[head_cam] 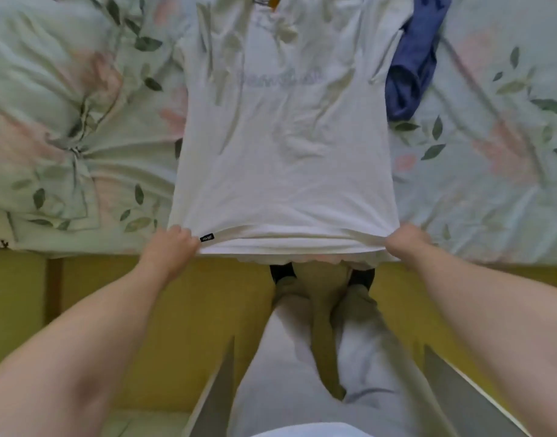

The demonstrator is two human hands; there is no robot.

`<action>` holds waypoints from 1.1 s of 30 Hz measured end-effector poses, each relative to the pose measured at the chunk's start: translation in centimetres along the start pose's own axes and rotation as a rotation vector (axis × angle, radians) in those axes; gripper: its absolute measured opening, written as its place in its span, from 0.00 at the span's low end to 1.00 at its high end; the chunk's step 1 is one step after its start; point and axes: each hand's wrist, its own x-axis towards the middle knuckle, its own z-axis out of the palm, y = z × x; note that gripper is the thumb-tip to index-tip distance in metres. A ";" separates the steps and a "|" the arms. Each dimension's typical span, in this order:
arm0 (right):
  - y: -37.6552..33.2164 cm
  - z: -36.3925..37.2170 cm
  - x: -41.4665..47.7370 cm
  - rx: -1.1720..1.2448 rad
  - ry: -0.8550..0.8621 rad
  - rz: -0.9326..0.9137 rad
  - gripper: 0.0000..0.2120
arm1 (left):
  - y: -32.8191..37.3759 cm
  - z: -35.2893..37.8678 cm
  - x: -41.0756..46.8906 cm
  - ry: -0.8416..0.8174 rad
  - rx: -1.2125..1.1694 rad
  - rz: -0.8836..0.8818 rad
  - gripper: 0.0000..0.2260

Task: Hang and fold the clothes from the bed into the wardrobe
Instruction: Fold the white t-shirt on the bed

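Left fingers (pixel 181 239), right fingers (pixel 401 244) curled, pinching creased white T-shirt (pixel 283 171) hem, rumpled floral bedsheet (pixel 479 184) beneath

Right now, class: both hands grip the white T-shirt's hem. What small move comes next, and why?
Probably fold the hem up, away from you: the white T-shirt lies spread flat on the bed, left hand and right hand gripping its bottom corners.

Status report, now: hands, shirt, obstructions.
Left hand and right hand grip white T-shirt hem corners. Shirt flat on bed. Blue garment beside its sleeve.
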 end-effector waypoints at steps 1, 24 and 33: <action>0.5 1.2 0.9 0.139 0.016 0.056 0.13 | 0.7 0.9 0.4 -0.008 0.020 0.005 0.17; 4.0 11.1 8.4 1.232 0.367 0.645 0.13 | 5.2 10.5 5.5 0.000 -0.020 0.040 0.10; 3.1 10.2 8.6 0.370 0.137 0.336 0.16 | 6.7 4.1 8.6 -0.503 -0.042 0.009 0.18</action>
